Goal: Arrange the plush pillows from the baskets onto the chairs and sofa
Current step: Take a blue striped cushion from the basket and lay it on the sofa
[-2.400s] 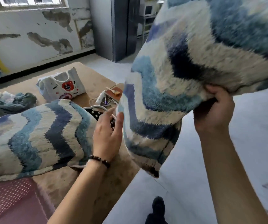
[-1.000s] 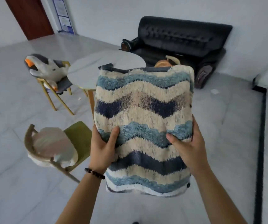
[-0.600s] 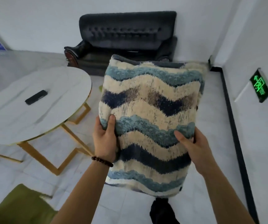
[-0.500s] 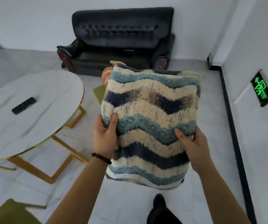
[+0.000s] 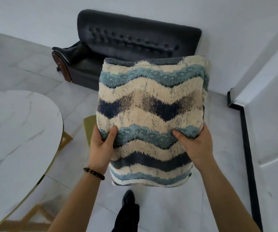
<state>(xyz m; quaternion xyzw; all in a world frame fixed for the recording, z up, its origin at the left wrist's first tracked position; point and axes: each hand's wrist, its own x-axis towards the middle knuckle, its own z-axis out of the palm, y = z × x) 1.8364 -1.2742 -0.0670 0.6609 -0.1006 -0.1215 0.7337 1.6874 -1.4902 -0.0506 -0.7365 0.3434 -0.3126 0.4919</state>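
**Wave-striped pillow held up in front of the black sofa**

Big black tufted sofa (image 5: 135,47) against the far white wall, one rolled arm with wood trim at its left end, seat bare as far as it shows. To the left, a round white marble-look table (image 5: 17,131) on a gold-coloured frame, close beside the person.

Front and centre is the plush pillow (image 5: 151,118): square, shaggy, cream ground with wavy bands of teal and navy running across it, a dark grey backing peeking over its top edge. It hangs in the air above the pale tiled floor, face toward the camera, between the person and the sofa and covering part of the sofa's front.

Left hand (image 5: 101,148) is clamped on the pillow's lower left edge, thumb pressed into a teal band, a dark beaded bracelet (image 5: 94,173) on the wrist. Right hand (image 5: 196,144) grips the lower right edge the same way, thumb on top.

A sliver of an olive-green chair seat (image 5: 89,128) shows just behind the left hand. No basket in sight.
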